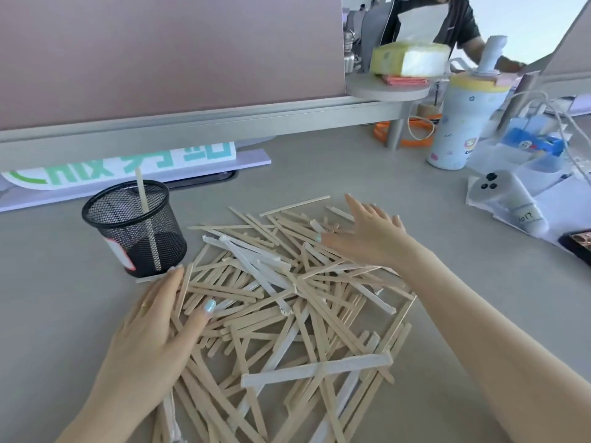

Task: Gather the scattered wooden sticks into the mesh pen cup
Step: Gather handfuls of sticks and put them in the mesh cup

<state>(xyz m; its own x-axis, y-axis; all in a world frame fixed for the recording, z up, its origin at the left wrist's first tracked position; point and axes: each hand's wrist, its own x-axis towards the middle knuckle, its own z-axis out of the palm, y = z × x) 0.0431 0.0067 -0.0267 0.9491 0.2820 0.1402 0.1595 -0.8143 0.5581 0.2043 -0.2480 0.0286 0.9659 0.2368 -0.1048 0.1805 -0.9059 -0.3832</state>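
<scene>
A wide heap of flat wooden sticks, some in white paper sleeves, covers the grey desk in front of me. The black mesh pen cup stands upright at the heap's upper left, with one stick leaning inside it. My left hand lies flat on the heap's left edge, just below the cup, fingers spread over the sticks. My right hand rests palm down on the heap's far right side, fingers apart. Neither hand grips a stick.
A pink partition runs along the desk's back. A pale tumbler with a yellow lid, a white controller, cables and a phone sit at the right. A printed sign lies behind the cup. Another person sits beyond the partition.
</scene>
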